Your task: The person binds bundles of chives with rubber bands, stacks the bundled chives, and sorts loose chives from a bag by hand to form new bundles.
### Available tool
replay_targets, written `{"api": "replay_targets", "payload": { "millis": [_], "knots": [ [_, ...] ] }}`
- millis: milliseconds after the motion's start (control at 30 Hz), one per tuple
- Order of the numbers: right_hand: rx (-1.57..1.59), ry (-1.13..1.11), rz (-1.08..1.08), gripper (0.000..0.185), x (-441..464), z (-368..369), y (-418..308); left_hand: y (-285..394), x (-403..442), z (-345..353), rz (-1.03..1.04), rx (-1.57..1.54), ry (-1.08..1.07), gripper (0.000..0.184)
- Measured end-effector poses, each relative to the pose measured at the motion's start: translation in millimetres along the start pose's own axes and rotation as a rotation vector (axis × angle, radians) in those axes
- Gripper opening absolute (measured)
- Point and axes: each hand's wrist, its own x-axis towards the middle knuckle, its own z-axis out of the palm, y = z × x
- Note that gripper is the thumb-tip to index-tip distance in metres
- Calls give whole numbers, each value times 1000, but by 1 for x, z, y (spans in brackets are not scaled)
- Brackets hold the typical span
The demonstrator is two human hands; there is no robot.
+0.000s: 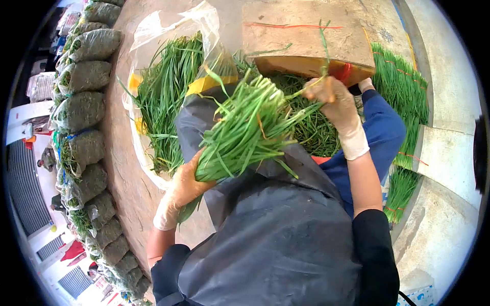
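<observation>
My left hand (186, 184), in a thin pale glove, is wrapped round the lower part of a thick bunch of green chives (245, 132) above my lap. The bunch tilts up to the right, its pale cut ends uppermost. My right hand (334, 102), gloved too, is pinched on a few loose chive blades (324, 48) beside those ends. One blade points up past the fingers, and yellowish strands lie at the fingertips. Loose chives (316, 135) are piled below my right hand, partly hidden by the bunch and my arm.
An open clear plastic bag (148, 38) holds more chives at the left. Ahead stands a cardboard-like box (306, 41) with red bands on and by it. Tied chive bundles (403, 97) line the right side. Filled sacks (84, 109) form a row far left.
</observation>
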Motion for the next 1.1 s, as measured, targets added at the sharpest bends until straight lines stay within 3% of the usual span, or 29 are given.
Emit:
{"api": "replay_targets", "payload": {
  "millis": [67, 100, 133, 200, 233, 267, 333, 400, 433, 467, 533, 567, 600, 667, 733, 800, 833, 867, 900, 933, 967, 1000, 1067, 1100],
  "knots": [
    [238, -53, 67, 33, 2, -16, -2, 5, -1, -8, -31, 130, 48, 75],
    [-417, 31, 273, 28, -4, -15, -8, 1, -1, -8, -17, 213, 95, 73],
    [-1040, -28, 537, 35, -7, -6, -16, -2, -3, -9, -21, 212, 98, 73],
    [-1819, -77, -160, 48, -13, -1, 9, -4, -4, -10, 34, 502, 177, 75],
    [-1346, -88, -86, 59, -8, 29, -4, 8, -3, -8, 110, 529, 238, 80],
    [-1186, -165, 1, 70, 0, 40, -13, 10, -3, -6, 108, 528, 227, 80],
    [-1774, -131, -111, 75, 7, 74, -10, 14, -1, -2, 144, 684, 321, 85],
    [-1935, -150, -20, 84, 8, 88, 23, 17, 1, 3, 208, 726, 371, 88],
    [-2006, -131, 82, 88, 4, 88, 47, 19, 1, 6, 216, 766, 393, 88],
    [-2020, -185, 243, 80, 5, 97, 46, 19, 2, 8, 220, 803, 419, 89],
    [-1658, -167, 400, 74, -2, 103, 43, 10, 5, 13, 247, 798, 458, 89],
    [-1801, 7, 37, 62, -13, 98, 60, 6, 6, 16, 257, 782, 471, 89],
    [-1798, 2, 41, 62, -17, 92, 69, 4, 7, 18, 267, 765, 483, 90],
    [-2088, -73, 193, 63, -17, 93, 78, 7, 6, 26, 252, 761, 490, 90],
    [-1579, -86, 79, 39, -27, 91, 89, 11, 7, 28, 182, 868, 461, 91],
    [-736, 82, 213, 29, -31, 79, 94, 3, 7, 25, 214, 827, 485, 90],
    [-721, 144, 315, 25, -26, 87, 65, 0, 6, 24, 223, 816, 500, 89],
    [-459, 201, 281, 28, -22, 83, 54, -2, 6, 22, 233, 806, 515, 89],
    [-359, 252, 381, 31, -21, 69, 43, -1, 4, 21, 243, 772, 531, 86],
    [-107, 296, 247, 33, -22, 54, 42, -5, 2, 20, 237, 773, 533, 86],
    [-25, 484, 375, 31, -22, 50, 18, -11, 1, 19, 247, 786, 521, 84],
    [128, 529, 219, 30, -21, 35, 19, -15, 0, 18, 258, 798, 510, 82],
    [278, 578, 114, 26, -18, 9, 3, -16, -7, 13, 233, 797, 501, 79],
    [292, 468, 104, 24, -19, -6, -9, -17, -9, 12, 211, 797, 491, 76]
  ]
}}
